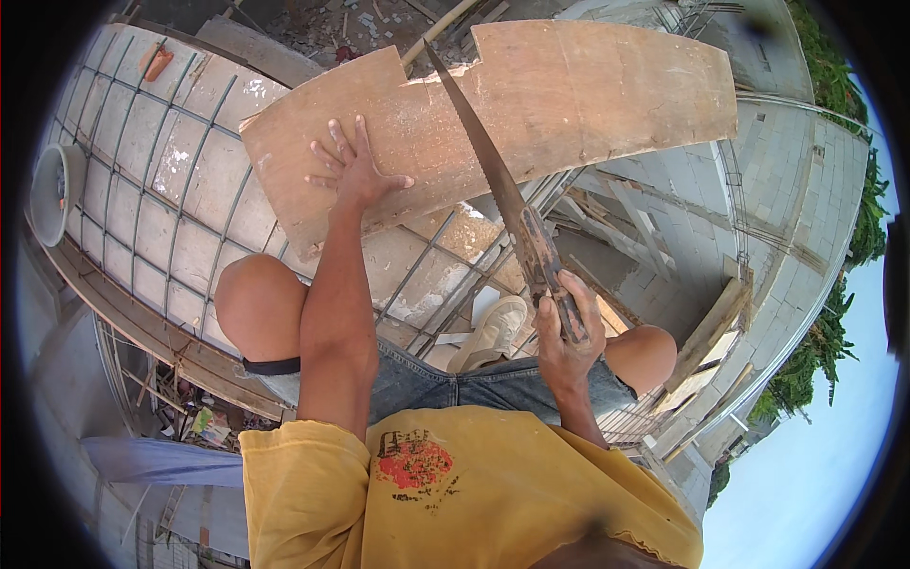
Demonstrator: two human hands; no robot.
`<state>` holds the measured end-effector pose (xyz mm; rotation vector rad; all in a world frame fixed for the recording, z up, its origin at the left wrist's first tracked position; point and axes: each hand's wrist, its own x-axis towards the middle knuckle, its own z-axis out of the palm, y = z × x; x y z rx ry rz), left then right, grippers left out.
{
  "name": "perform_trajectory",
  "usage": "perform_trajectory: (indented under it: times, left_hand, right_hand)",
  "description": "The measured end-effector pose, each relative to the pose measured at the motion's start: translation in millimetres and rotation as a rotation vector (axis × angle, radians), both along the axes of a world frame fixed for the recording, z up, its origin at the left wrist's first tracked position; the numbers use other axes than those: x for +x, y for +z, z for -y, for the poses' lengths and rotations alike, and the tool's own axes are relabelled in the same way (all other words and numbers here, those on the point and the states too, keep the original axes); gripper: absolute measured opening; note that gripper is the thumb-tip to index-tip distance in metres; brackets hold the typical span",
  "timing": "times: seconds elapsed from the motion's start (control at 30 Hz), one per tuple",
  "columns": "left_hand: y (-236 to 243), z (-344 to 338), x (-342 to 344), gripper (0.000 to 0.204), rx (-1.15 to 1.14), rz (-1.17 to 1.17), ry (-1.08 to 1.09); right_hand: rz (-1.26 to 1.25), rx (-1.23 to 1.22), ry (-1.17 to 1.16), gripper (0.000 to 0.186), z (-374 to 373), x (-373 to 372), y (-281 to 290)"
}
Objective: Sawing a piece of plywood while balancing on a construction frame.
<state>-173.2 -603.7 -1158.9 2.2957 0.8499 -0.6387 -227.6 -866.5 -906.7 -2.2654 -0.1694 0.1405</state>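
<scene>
A long plywood board (pixel 607 90) lies across the rebar grid in front of me, with a rectangular notch in its far edge. My left hand (pixel 355 171) presses flat on the board's left part, fingers spread. In my right hand (pixel 573 332) is a handsaw (pixel 485 156), gripped by its worn handle, the fingers wrapped round it. The toothed blade slants up and left over the board, its tip near the notch. Whether the blade touches the wood, I cannot tell.
Under the board runs a rebar grid (pixel 180 204) over pale panels. A whitish bucket (pixel 57 194) stands at the far left, and a broken orange brick piece (pixel 156 63) lies at upper left. Right of my foot is a deep opening (pixel 616 256) beside grey block walls (pixel 796 190).
</scene>
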Motion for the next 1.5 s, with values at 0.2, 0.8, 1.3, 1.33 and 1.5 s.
perform_trajectory:
  times: [0.2, 0.8, 1.3, 1.33, 1.5]
  left_hand:
    - [1, 2, 2, 0.146, -0.012, -0.013, -0.005]
    - [4, 2, 0, 0.148, -0.024, -0.003, -0.009]
    - [0, 2, -4, 0.147, -0.005, -0.037, -0.035]
    - [-3, 0, 3, 0.149, 0.032, 0.0, -0.039]
    - [0, 6, 7, 0.147, -0.011, 0.014, -0.032]
  right_hand:
    - [-0.032, -0.058, -0.016, 0.036, 8, -4, 0]
    - [-0.425, 0.149, -0.289, 0.032, 9, 7, -10]
    - [-0.225, 0.024, -0.034, 0.039, -17, 8, -32]
    - [-0.152, 0.004, 0.0, 0.039, -16, 5, -37]
    - [0.026, 0.085, 0.12, 0.036, -108, 125, -124]
